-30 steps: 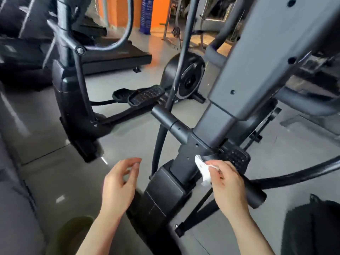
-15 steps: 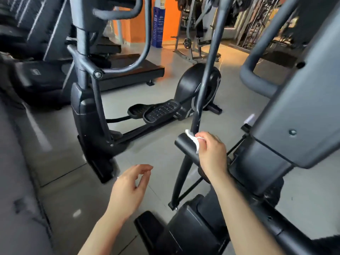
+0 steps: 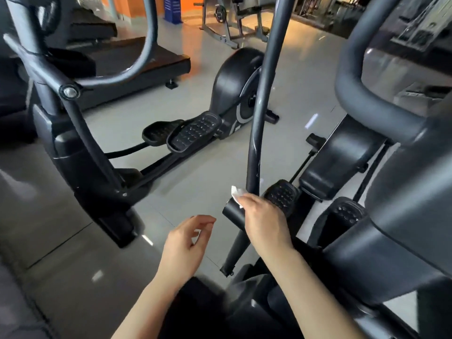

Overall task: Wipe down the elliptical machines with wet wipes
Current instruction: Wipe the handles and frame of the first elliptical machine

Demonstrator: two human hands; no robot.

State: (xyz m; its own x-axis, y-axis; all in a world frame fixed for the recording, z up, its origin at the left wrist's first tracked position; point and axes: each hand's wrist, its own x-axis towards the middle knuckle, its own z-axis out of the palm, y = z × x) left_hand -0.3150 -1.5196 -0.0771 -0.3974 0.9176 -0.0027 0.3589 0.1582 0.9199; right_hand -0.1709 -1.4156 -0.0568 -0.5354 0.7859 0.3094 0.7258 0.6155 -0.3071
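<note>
My right hand [image 3: 265, 222] holds a white wet wipe [image 3: 236, 195] against the short black pivot tube [image 3: 233, 214] of the near elliptical, at the base of its tall grey swing arm [image 3: 260, 99]. Fingers curl over the tube with the wipe's corner sticking out above them. My left hand [image 3: 187, 243] hovers just left of the tube with loosely curled fingers, holding nothing. The near elliptical's grey column [image 3: 401, 216] fills the right side.
A second black elliptical [image 3: 80, 148] stands to the left, its pedals [image 3: 193, 134] and flywheel housing [image 3: 234, 86] behind. The near machine's pedals [image 3: 281, 194] lie right of my hand. A treadmill deck [image 3: 137, 62] and weight bench [image 3: 232, 23] stand further back on the grey floor.
My right hand moved with the wipe from the lower column joint up to the pivot tube and stays there. The view tilted up and nearer. My left hand stays hovering.
</note>
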